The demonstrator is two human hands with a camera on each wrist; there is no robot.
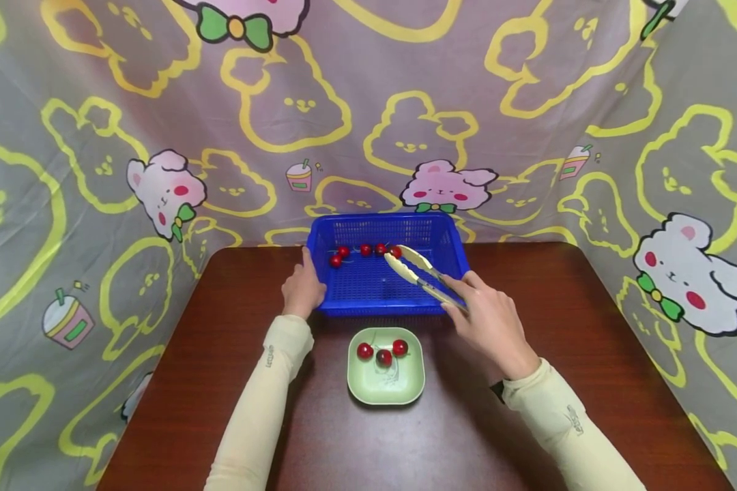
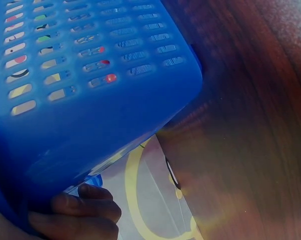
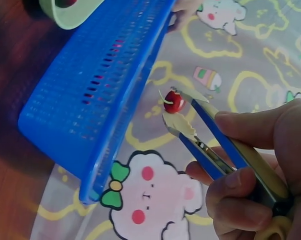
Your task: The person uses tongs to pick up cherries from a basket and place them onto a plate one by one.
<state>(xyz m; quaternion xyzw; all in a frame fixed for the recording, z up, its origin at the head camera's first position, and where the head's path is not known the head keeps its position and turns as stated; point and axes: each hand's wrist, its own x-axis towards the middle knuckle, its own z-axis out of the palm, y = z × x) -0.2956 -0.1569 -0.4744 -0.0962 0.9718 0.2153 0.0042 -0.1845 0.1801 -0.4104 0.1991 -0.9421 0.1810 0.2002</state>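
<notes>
In the head view, my left hand (image 1: 303,290) grips the left rim of a blue plastic basket (image 1: 381,310); the left wrist view shows its fingers (image 2: 85,215) curled at that rim. My right hand (image 1: 494,320) holds food tongs (image 1: 432,283) with cream-coloured tips over the basket. Between the parted tips sits a red cherry (image 3: 173,101) with a stem, above the rim in the right wrist view. Several other cherries, one of them a red cherry (image 1: 365,250), lie toward the basket's back left. In front stands a pale green dish (image 1: 385,392) holding three cherries (image 1: 383,357).
Basket and dish stand on a brown wooden table (image 1: 209,382). A cartoon-printed cloth (image 1: 356,82) hangs behind the table and along both sides. The basket's back wall is close to the cloth.
</notes>
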